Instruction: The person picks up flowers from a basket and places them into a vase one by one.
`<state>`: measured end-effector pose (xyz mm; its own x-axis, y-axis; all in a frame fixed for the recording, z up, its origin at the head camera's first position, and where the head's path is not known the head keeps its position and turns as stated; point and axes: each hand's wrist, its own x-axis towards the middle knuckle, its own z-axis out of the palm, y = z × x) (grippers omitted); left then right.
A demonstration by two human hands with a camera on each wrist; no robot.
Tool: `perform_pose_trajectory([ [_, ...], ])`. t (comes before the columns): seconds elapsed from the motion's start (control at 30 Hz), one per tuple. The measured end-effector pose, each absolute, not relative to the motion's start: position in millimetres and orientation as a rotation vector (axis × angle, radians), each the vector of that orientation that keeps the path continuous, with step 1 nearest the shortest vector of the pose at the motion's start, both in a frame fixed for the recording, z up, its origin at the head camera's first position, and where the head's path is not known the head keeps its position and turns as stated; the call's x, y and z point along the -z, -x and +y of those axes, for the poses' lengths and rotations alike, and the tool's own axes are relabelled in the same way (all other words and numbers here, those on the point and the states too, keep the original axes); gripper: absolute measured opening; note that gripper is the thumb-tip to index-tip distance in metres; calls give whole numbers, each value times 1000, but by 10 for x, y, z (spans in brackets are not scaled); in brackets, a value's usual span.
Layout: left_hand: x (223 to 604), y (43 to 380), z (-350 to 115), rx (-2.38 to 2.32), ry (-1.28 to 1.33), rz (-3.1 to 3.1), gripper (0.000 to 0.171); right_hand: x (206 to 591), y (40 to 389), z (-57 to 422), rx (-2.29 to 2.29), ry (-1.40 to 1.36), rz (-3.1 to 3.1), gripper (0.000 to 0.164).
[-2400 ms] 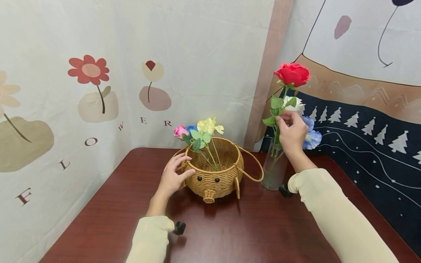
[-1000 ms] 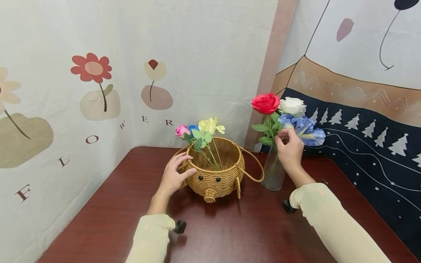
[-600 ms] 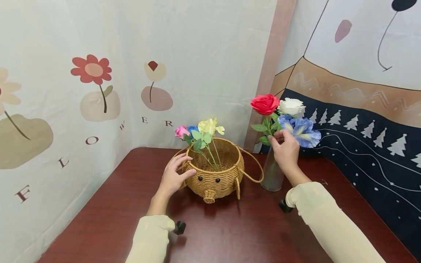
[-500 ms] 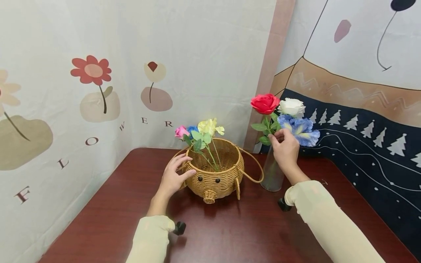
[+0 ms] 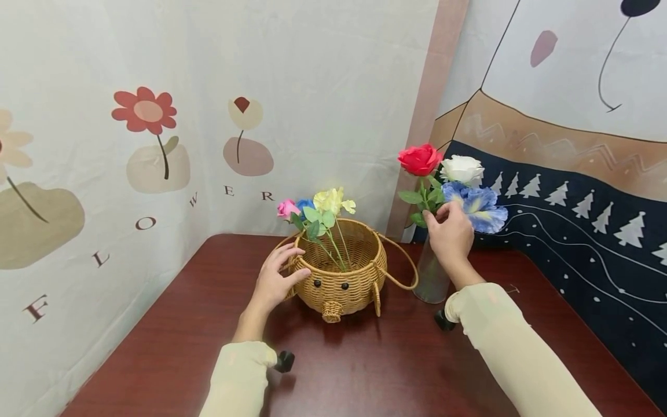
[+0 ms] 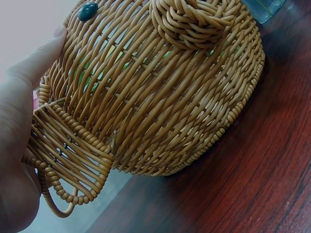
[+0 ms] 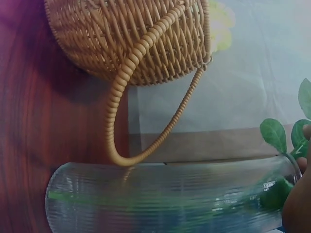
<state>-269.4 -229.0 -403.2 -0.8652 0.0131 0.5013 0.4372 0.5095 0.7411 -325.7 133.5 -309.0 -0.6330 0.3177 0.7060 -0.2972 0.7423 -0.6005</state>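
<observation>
My left hand holds the left side of a wicker basket with a pig face. Its thumb presses on the front beside an eye, and its fingers lie along the rim. Inside the basket lean a yellow flower, a pink rose and a blue flower. My right hand pinches the leafy stem of a red rose just above the mouth of a clear ribbed vase. A white rose and a blue iris-like flower stand behind that hand.
Both the basket and the vase stand on a dark red wooden table. The basket's looped handle reaches out close to the vase. Printed cloth hangs enclose the back and right sides.
The red rose dropped and shifted left from its raised position, showing the white rose and blue flower more; since half a second ago it has risen slightly. My left hand and the basket stay put.
</observation>
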Motion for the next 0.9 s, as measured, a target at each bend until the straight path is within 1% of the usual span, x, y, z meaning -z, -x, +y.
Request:
perform_pose_trajectory([
  [0.17, 4028, 2684, -2286, 1326, 373, -2302, 40, 3040, 3290, 1302, -867, 71, -2088, 33],
  [0.4, 4007, 2684, -2280, 1321, 380, -2297, 42, 2989, 3270, 1361, -950, 150, -2063, 27],
  [0.5, 3996, 2683, -2280, 1317, 382, -2300, 43, 3012, 3250, 1395, -962, 109, -2040, 23],
  [0.73, 4013, 2677, -2286, 1312, 365, -2316, 41, 3117, 3220, 1433, -968, -49, -1960, 12],
  [0.9, 4028, 2686, -2286, 1317, 365, -2313, 41, 3150, 3188, 1436, -970, -98, -1913, 10],
])
